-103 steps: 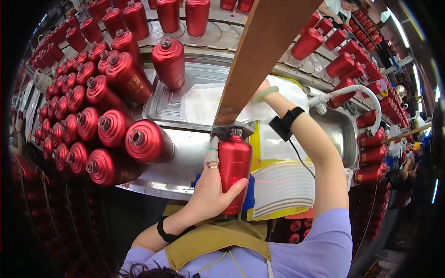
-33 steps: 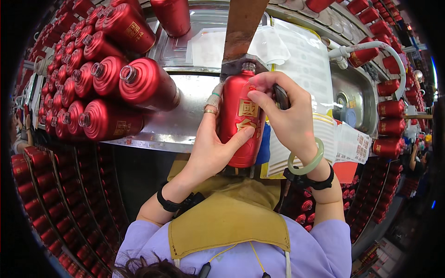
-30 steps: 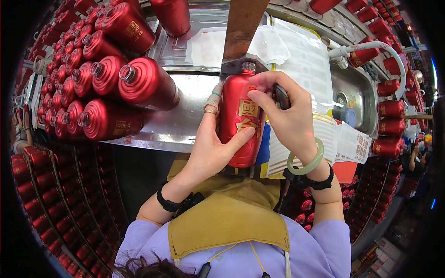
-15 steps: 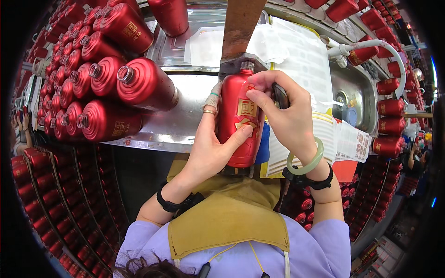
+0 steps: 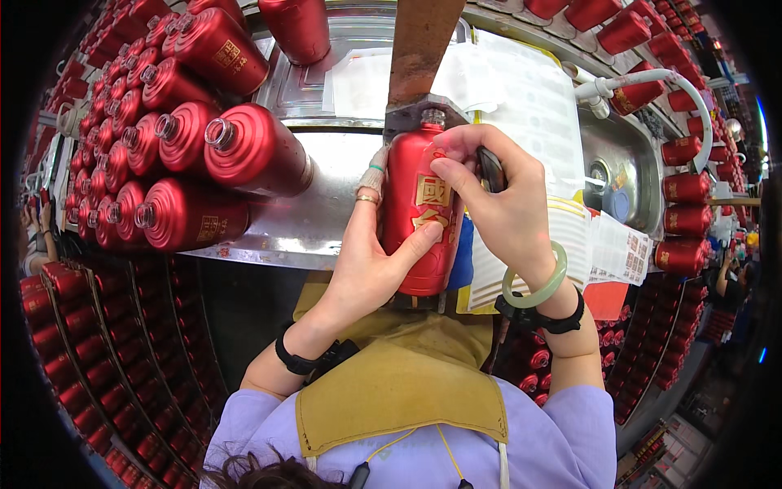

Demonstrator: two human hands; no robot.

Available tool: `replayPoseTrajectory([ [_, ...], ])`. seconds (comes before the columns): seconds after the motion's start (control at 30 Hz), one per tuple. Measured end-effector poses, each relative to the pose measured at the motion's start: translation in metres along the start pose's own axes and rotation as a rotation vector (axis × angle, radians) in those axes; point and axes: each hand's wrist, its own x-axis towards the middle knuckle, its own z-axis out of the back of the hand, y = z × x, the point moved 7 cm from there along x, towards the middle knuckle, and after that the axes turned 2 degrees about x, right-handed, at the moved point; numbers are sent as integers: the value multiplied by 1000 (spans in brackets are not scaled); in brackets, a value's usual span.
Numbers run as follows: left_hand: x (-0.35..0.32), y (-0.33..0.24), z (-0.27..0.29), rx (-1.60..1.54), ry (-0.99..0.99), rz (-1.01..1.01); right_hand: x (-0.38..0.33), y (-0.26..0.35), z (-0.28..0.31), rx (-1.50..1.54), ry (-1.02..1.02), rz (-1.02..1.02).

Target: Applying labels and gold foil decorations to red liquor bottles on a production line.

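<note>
A red bottle with gold raised characters and a clear glass neck lies in front of me, its neck pointing away, against a dark metal stop. My left hand is wrapped round its left side, with the thumb pressed on the front; a pale covering wraps one fingertip. My right hand pinches thumb and forefinger at the bottle's upper right, by small red marks beside the gold characters. Whether a thin piece sits in that pinch, I cannot tell. A small black object is tucked under the curled fingers of that hand.
Many red bottles crowd the left of the metal bench. A rusty metal bar runs away from the bottle. White sheets lie to its right, beside a sink with a white pipe. Stacked bottles fill racks at both sides.
Almost nothing differs. The bottle and both hands have shifted very slightly, and the grip of each hand is the same.
</note>
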Motion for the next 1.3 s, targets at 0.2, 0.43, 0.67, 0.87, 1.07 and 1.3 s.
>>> replayPoseTrajectory([
  [0.2, 1, 0, 0, -1, 1, 3, 0, 0, 0, -4, -8, 15],
  [0.43, -1, -2, -1, -26, 1, 20, 1, 0, 0, -15, 0, 20],
  [0.67, -1, 0, 0, -12, -3, 7, 0, -2, -1, 5, -11, 26],
  [0.87, 2, -7, -1, 23, 20, 4, 3, -11, 16, 7, -203, 16],
  [1.07, 17, -8, 7, -145, -49, 73, -15, -33, 4, 253, -109, -149],
  [1.3, 29, -5, 6, -195, -38, 116, -25, -45, -5, 321, -120, -193],
])
